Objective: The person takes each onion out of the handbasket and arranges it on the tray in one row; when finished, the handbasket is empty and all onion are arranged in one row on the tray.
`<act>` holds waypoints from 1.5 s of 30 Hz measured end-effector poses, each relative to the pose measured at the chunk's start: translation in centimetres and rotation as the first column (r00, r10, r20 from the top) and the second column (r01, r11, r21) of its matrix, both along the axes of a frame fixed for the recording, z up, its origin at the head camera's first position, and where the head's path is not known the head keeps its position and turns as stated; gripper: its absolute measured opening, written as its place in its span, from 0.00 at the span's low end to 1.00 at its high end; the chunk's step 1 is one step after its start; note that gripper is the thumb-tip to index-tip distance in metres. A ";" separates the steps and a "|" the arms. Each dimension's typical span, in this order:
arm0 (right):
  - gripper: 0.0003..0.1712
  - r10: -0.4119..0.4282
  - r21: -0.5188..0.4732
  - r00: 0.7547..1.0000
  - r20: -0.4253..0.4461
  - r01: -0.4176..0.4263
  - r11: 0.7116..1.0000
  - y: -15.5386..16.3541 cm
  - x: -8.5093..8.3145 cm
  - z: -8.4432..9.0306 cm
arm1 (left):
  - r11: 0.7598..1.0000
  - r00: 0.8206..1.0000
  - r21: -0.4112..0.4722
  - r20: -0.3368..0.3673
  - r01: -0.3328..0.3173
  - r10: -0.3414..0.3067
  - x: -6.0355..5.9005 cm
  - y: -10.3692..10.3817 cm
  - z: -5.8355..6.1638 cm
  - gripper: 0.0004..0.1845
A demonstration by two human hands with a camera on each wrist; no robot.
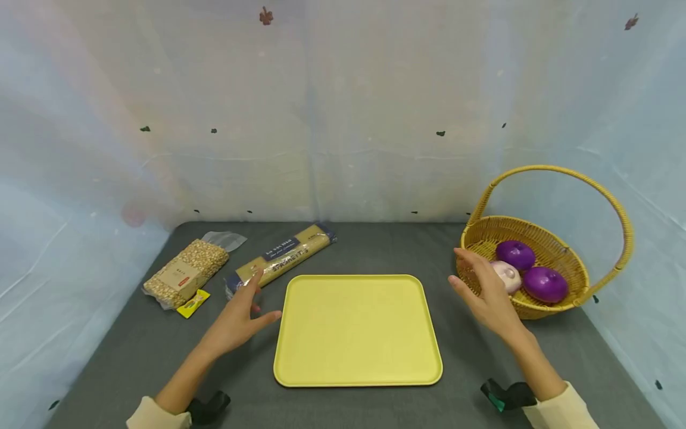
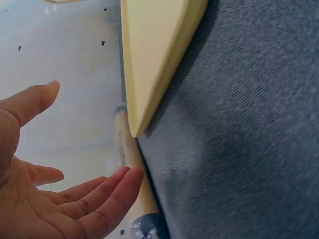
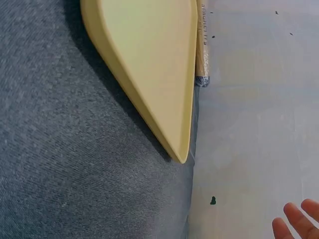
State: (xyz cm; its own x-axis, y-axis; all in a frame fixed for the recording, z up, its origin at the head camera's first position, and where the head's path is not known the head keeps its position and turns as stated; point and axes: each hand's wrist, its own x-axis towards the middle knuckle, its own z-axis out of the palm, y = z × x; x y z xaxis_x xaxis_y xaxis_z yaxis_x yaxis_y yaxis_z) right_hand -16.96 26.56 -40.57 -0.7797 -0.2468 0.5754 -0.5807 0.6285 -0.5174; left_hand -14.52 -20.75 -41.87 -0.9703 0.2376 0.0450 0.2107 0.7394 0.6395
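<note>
Light is soft, even and fairly bright in the head view, probably from overhead: the tray [image 1: 357, 329] casts only a thin shadow at its 6 o'clock edge. No glare shows. Wide-lens bending curves the table [image 1: 375, 250] edge toward 9 and 3 o'clock. The backdrop is hazy. Both wrist views are grainy; the left hand [image 2: 45, 199] looks slightly soft, and the tray shades the cloth [image 3: 75, 164] beside it.
</note>
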 end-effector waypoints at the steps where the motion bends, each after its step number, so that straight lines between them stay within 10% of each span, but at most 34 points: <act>1: 0.36 -0.001 -0.018 1.000 -0.004 0.001 1.000 0.1 0.0 0.0 | 1.000 1.000 0.004 -0.003 -0.002 0.002 0.0 0.0 -0.2 0.51; 16: 0.29 -0.069 -0.141 0.994 -0.079 0.058 0.988 -0.8 1.4 4.3 | 0.996 0.995 0.080 0.088 -0.050 0.043 -0.7 0.4 -3.2 0.36; 45: 0.26 -0.091 -0.259 0.994 -0.054 0.074 0.963 2.0 0.8 5.1 | 0.972 0.982 0.208 0.173 -0.107 0.072 -1.4 2.8 -4.6 0.26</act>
